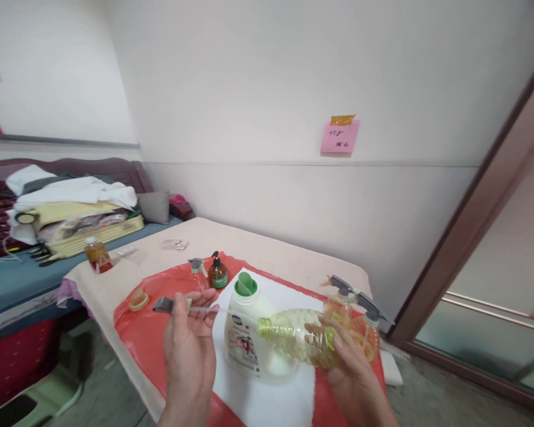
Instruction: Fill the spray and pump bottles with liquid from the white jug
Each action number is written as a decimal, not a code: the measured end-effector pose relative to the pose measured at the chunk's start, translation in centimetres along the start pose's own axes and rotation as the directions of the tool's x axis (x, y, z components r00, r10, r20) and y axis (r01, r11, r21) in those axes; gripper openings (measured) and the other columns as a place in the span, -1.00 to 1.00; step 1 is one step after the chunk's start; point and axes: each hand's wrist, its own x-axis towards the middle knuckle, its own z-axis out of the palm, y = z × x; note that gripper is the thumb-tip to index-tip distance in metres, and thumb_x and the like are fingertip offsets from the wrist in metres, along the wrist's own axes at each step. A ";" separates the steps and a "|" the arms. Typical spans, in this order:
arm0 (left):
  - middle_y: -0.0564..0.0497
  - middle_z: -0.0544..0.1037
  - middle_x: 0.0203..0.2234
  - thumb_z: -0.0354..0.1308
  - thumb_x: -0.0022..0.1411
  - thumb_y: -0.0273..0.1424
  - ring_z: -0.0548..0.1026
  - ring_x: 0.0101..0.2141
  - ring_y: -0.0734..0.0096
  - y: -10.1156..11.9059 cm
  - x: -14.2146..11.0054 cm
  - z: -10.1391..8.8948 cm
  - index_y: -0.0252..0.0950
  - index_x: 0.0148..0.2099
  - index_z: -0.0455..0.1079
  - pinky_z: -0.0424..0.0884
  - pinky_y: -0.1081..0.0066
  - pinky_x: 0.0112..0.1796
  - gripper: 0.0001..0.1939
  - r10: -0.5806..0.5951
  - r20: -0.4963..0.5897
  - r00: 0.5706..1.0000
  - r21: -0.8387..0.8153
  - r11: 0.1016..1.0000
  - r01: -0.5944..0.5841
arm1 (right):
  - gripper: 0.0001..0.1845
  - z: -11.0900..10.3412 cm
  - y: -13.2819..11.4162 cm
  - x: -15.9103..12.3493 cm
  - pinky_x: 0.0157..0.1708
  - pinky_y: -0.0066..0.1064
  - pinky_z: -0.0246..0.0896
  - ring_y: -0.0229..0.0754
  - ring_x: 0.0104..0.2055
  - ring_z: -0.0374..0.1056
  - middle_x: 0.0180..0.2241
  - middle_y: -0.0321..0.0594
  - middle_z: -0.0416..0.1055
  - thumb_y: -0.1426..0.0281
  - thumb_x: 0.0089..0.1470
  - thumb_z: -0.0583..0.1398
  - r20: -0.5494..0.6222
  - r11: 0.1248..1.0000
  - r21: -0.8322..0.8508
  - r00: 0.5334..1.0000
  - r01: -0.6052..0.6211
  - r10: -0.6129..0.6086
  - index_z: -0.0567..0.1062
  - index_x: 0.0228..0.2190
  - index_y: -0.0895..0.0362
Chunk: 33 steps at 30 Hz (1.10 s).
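My left hand (187, 341) is closed on a grey trigger spray head (164, 305), its fingers partly uncurled. From the spray head a thin clear dip tube (202, 309) points right, toward the bottle's neck. My right hand (353, 367) grips a clear yellow-green ribbed spray bottle (298, 332) by its base end; the bottle lies tilted on its side in the air, its uncapped mouth facing left. Behind it stands a large white detergent jug (244, 341) with a green open spout (245, 284), on a white sheet (285, 403).
Two orange-tinted spray bottles (371, 335) stand right of my right hand. A clear spray bottle (197, 276), brown pump bottle (218, 273) and round cap (139, 300) sit on red plastic (142, 338). A bottle of amber liquid (98, 256) stands at the table's (267, 246) left edge.
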 end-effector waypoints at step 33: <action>-0.07 0.59 -0.32 0.18 0.20 -0.19 0.54 -0.27 0.24 -2.4 -5.2 0.3 -0.26 -0.32 0.41 0.41 0.33 -0.26 -0.77 -0.222 0.362 0.905 0.227 0.963 0.146 | -0.44 2.6 3.7 -4.6 -0.54 -0.32 0.32 -0.12 -0.45 0.39 -0.39 -0.19 0.47 -0.15 -0.10 0.24 0.100 0.984 -0.161 0.991 -0.075 0.092 0.43 -0.28 0.06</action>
